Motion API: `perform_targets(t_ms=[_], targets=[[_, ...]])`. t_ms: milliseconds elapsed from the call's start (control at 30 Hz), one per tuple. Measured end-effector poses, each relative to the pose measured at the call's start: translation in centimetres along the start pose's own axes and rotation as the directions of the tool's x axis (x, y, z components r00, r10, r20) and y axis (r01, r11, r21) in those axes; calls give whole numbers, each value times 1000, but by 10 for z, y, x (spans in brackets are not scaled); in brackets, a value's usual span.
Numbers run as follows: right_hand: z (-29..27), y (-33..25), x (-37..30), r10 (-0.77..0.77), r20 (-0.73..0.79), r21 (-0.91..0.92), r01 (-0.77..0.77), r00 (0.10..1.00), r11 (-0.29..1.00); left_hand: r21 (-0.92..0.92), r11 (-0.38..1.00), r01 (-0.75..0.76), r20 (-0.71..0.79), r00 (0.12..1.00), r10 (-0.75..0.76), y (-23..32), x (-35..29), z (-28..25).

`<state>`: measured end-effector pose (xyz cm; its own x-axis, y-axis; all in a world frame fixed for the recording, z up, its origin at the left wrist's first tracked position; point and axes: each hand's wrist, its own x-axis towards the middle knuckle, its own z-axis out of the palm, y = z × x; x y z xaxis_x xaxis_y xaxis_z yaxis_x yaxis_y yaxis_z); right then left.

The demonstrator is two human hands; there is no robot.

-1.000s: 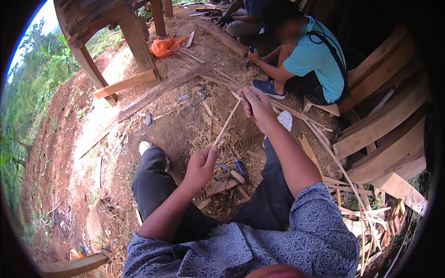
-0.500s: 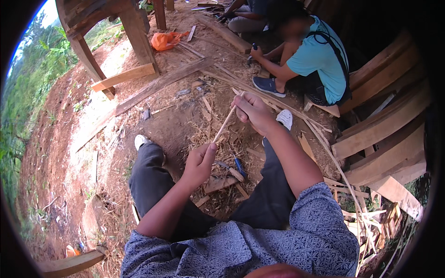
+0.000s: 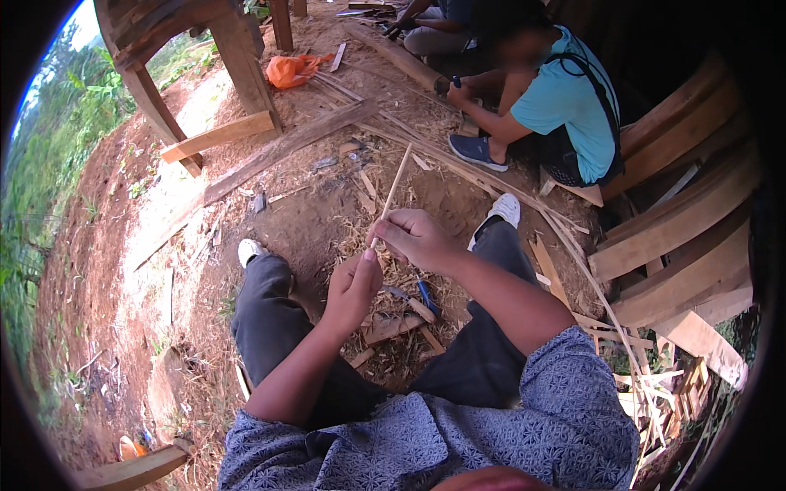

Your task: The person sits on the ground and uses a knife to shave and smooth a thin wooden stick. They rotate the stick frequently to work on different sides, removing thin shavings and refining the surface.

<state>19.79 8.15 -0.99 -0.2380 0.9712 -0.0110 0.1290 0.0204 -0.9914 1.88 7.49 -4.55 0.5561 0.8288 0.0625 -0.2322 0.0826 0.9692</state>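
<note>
A thin pale wooden stick (image 3: pixel 398 182) slants up and away from between my hands. Its lower end is gripped by my left hand (image 3: pixel 354 284), thumb on top. Just above, my right hand (image 3: pixel 413 239) pinches the same stick with thumb and fingers. The stick's far end is free. On the ground below my hands lie a knife (image 3: pixel 419 306) with a wooden handle and a blue-handled tool (image 3: pixel 426 295), close beside a short wood block (image 3: pixel 390 326). Shavings (image 3: pixel 348 255) surround them.
At the upper right a person in a turquoise shirt (image 3: pixel 565 106) squats, hands near a plank; another person (image 3: pixel 442 29) sits behind. Long boards (image 3: pixel 286 151) cross the ground. Curved timbers (image 3: pixel 679 237) are stacked at right, above split strips (image 3: pixel 655 393). An orange bag (image 3: pixel 291 72) lies farther off.
My right hand has slid down the stick from its far end to just above my left hand, leaving the upper length bare. The squatting person's hands have shifted slightly.
</note>
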Motion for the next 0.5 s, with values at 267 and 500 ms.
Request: perform_targets(t_ms=[267, 500], targets=[[-7, 3, 5, -16, -187, 111, 38, 982, 993, 171, 985, 3, -12, 1000, -1, 1, -7, -1], [-49, -21, 18, -74, -449, 56, 110, 891, 992, 364, 931, 29, -14, 1000, -26, -3, -10, 2]])
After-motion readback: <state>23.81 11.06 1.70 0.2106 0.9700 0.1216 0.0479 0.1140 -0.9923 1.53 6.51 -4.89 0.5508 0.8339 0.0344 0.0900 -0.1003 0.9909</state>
